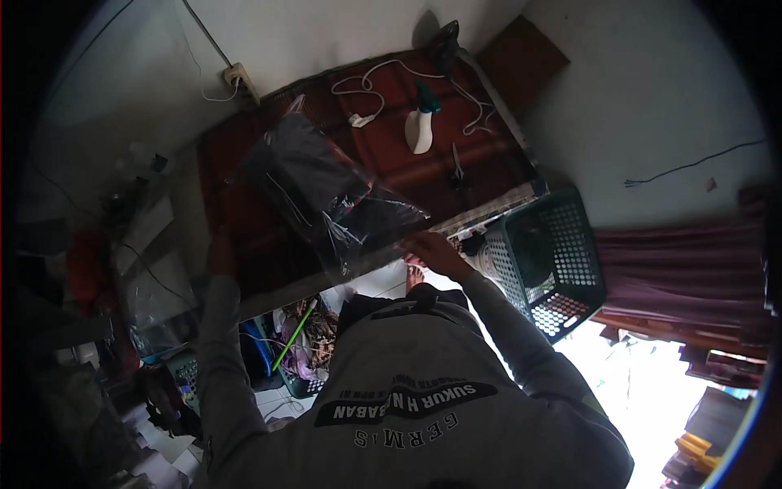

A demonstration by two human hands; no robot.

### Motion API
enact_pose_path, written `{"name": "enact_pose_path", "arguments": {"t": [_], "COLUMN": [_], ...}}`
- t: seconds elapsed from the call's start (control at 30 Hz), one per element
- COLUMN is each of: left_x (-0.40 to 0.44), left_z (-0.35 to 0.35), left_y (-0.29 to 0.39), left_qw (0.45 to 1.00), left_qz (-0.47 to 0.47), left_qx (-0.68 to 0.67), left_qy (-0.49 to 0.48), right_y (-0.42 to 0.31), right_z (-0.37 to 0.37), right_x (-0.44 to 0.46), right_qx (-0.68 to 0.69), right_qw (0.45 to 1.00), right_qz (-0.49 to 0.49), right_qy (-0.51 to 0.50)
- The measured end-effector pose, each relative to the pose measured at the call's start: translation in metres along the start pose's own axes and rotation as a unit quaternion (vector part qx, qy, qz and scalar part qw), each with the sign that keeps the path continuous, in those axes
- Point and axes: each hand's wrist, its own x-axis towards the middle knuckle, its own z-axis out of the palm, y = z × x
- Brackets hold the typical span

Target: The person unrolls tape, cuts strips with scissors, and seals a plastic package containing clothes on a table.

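Observation:
A dark folded garment in a clear plastic bag (314,171) lies aslant on the table with the red-brown checked cover (236,220). At the table's left side is my left hand (221,254), apart from the bag; it is in shadow and its fingers are too dark to make out. My right hand (436,254) is by the front edge, just below the bag's right corner, its fingers loosely stretched and holding nothing I can see. Behind the bag stands a white spray bottle (419,132) with a green head. Scissors (458,167) lie to the right of the bag.
An iron (444,41) stands at the back right corner, and its white cord (366,81) winds across the cover. A green plastic basket (562,261) is beside the table's right end. Below the front edge, another basket (305,385) holds cloth. A socket strip (239,80) hangs behind.

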Motion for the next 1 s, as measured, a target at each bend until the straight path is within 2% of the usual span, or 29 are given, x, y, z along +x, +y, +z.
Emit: {"name": "enact_pose_path", "arguments": {"t": [0.07,0.1,0.13,0.17,0.23,0.27,0.3,0.33,0.4,0.43,0.47,0.5,0.53,0.57,0.63,0.67,0.7,0.77,0.8,0.83,0.9,0.97,1.0], "left_x": [0.003,-0.006,-0.023,-0.038,-0.054,-0.092,-0.11,-0.138,-0.188,-0.193,-0.192,-0.189,-0.184,-0.186,-0.19,-0.189,-0.186,-0.178,-0.166,-0.148,-0.104,-0.036,-0.004], "left_z": [0.02,0.006,-0.014,-0.03,-0.019,-0.057,-0.032,-0.031,-0.05,-0.041,-0.023,-0.002,0.026,0.008,-0.052,-0.051,-0.052,-0.059,-0.068,-0.078,-0.12,-0.119,-0.13], "left_y": [-0.01,0.0,0.027,0.058,0.106,0.15,0.173,0.204,0.26,0.257,0.252,0.245,0.233,0.227,0.222,0.215,0.205,0.184,0.171,0.158,0.139,0.117,0.112], "left_qw": [0.956,0.956,0.964,0.964,0.943,0.931,0.926,0.903,0.896,0.899,0.877,0.851,0.814,0.816,0.809,0.792,0.792,0.826,0.868,0.868,0.867,0.909,0.9], "left_qz": [0.15,0.142,0.131,0.121,0.04,-0.018,-0.036,0.0,-0.018,-0.025,-0.044,-0.06,-0.057,-0.056,-0.027,-0.011,-0.009,0.085,0.172,0.178,0.167,0.132,0.13], "left_qx": [0.045,0.049,-0.034,-0.116,-0.299,-0.364,-0.375,-0.43,-0.443,-0.438,-0.479,-0.52,-0.577,-0.574,-0.56,-0.578,-0.578,-0.482,-0.377,-0.374,-0.368,-0.395,-0.413], "left_qy": [0.247,0.253,0.229,0.205,0.14,0.033,0.02,0.004,0.018,0.02,-0.013,-0.044,-0.044,-0.044,-0.175,-0.197,-0.196,-0.281,-0.272,-0.274,-0.291,-0.027,0.044], "right_y": [0.02,0.027,0.03,0.043,0.077,0.067,0.046,0.03,0.016,0.013,0.026,0.044,0.063,0.051,0.026,0.023,0.02,0.011,0.003,-0.005,-0.026,0.022,0.033], "right_z": [0.014,0.023,0.032,0.046,0.07,0.081,0.09,0.095,0.101,0.105,0.111,0.115,0.118,0.119,0.12,0.118,0.119,0.129,0.134,0.137,0.145,0.157,0.161], "right_x": [0.033,0.047,0.059,0.075,0.106,0.11,0.109,0.111,0.115,0.115,0.125,0.135,0.143,0.14,0.134,0.133,0.13,0.126,0.125,0.125,0.123,0.146,0.151], "right_qx": [0.041,0.04,0.127,0.232,0.408,0.409,0.493,0.569,0.591,0.613,0.666,0.668,0.643,0.631,0.619,0.573,0.525,0.517,0.503,0.487,0.521,0.507,0.504], "right_qw": [0.997,0.996,0.987,0.966,0.901,0.899,0.856,0.801,0.786,0.771,0.712,0.71,0.736,0.749,0.762,0.793,0.822,0.824,0.839,0.852,0.828,0.837,0.839], "right_qz": [-0.017,-0.013,-0.002,0.079,0.125,0.124,0.153,0.181,0.175,0.169,0.219,0.221,0.21,0.2,0.188,0.204,0.22,0.226,0.193,0.159,0.15,0.156,0.158], "right_qy": [-0.063,-0.08,-0.102,-0.086,-0.08,-0.093,-0.027,0.04,0.035,0.044,0.03,0.026,0.021,0.028,0.035,0.028,0.022,0.046,0.075,0.105,0.141,0.132,0.131]}}
